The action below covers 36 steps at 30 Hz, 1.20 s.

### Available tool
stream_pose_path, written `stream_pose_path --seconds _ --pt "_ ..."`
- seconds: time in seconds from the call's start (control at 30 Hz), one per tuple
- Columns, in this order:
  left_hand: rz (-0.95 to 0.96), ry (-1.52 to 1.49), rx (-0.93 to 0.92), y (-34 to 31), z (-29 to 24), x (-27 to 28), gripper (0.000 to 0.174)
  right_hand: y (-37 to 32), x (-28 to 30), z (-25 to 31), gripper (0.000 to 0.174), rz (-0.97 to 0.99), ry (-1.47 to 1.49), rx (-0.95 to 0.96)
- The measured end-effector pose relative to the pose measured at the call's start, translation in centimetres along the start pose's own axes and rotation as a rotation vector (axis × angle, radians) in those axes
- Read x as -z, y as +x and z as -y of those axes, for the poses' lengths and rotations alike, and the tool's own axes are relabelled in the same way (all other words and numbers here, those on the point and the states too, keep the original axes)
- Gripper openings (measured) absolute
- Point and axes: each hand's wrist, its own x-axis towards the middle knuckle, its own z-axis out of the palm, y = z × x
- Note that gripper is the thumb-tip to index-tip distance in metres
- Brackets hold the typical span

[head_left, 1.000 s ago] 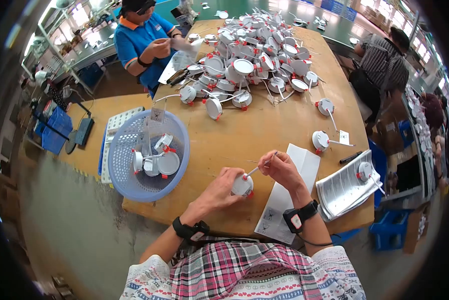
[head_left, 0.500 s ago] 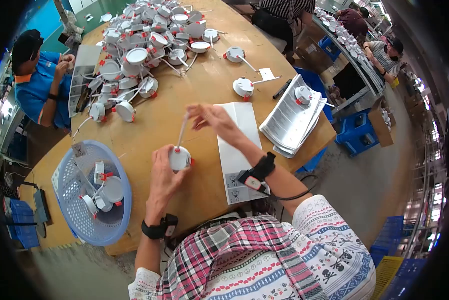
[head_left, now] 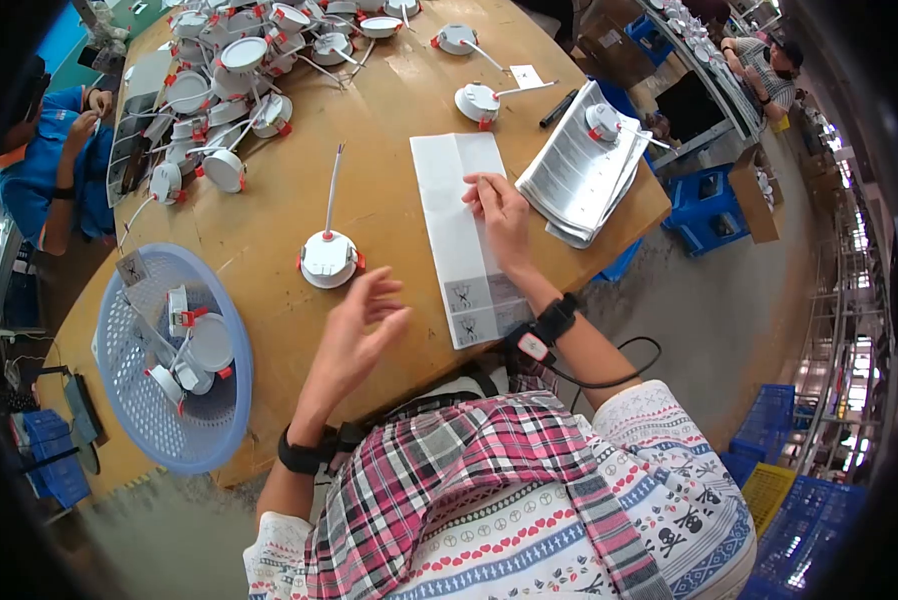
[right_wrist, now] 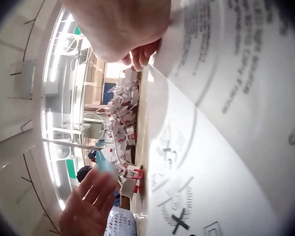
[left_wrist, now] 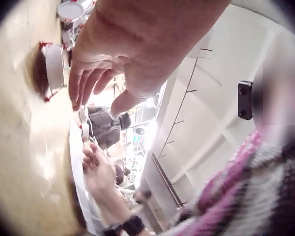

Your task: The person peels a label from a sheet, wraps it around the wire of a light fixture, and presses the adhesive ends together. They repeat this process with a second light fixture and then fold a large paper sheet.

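Note:
A white round lamp (head_left: 329, 259) with red clips rests on the table, its cable standing up and away from the body. Just to its lower right is my left hand (head_left: 354, 335), fingers parted and holding nothing; the left wrist view shows the same hand (left_wrist: 128, 54) beside a lamp (left_wrist: 54, 66). My right hand (head_left: 504, 222), fingers loosely bent, is over the long white printed sheet (head_left: 459, 210). In the right wrist view the right hand (right_wrist: 125, 29) is partly cut off, with the printed sheet (right_wrist: 206, 132) close by.
A blue perforated basket (head_left: 239, 400) at the left holds several lamps. The lamp pile (head_left: 244, 55) is at the back left. A stack of silvery bags (head_left: 579, 185) with a lamp on it and a black pen (head_left: 559, 108) lie at the right. A person in blue (head_left: 44, 190) works at far left.
My left hand has let go of the lamp and drawn back toward me. My right hand has left the cable and moved right, over the sheet. The head view has turned right.

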Motion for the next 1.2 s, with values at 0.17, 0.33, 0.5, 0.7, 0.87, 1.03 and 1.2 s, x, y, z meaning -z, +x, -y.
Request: stream_pose_path --seconds 0.17,0.33,0.5,0.7,0.87,1.03,1.2 --pt "0.012 -0.228 0.152 2.4 1.3 -1.5 0.055 1.2 -3.3 -0.1 0.022 0.019 0.077 0.1" --pt "-0.141 -0.117 0.174 5.1 1.8 -1.7 0.037 1.9 -4.7 0.3 0.022 0.12 0.162 0.061" --pt "-0.196 -0.099 0.197 5.8 1.8 -2.0 0.018 2.5 -4.2 0.6 0.023 0.186 0.249 0.026" --pt "-0.228 -0.213 0.245 6.2 1.8 -2.1 0.017 2.7 -2.6 1.5 0.018 0.248 0.2 0.072" --pt "-0.26 -0.317 0.221 6.7 1.3 -1.7 0.019 2.2 -1.1 2.2 0.007 0.354 -0.018 0.315" --pt "-0.249 -0.27 0.236 6.6 0.4 -0.8 0.024 1.2 0.2 3.0 0.009 0.505 -0.239 0.542" --pt "-0.261 -0.375 0.208 6.6 0.5 -0.8 0.026 -0.1 -0.2 3.3 0.011 0.59 -0.318 0.592"
